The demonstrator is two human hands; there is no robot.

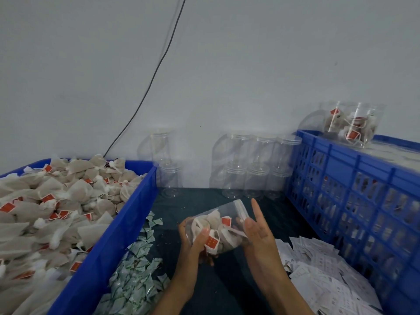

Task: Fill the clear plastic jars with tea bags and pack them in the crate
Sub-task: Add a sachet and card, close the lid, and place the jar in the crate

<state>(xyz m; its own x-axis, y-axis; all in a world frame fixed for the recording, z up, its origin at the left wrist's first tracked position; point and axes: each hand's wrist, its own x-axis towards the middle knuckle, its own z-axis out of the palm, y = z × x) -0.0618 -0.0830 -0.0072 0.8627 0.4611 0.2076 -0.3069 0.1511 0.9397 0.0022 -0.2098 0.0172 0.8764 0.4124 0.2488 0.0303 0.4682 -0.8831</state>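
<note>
The filled jar [216,228] lies tilted at centre, mouth toward one o'clock. The left hand [200,241] grips its base; the right hand [256,230] presses its rim, forefinger straight. The crate [354,178] stands at three o'clock. Tilted further, bags could spill.

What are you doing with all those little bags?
A person is filling clear jars with tea bags. The left hand grips a tilted jar that already has tea bags inside, and the right hand is at its open end. More tea bags fill the blue bin. Empty jars wait by the wall.
</note>
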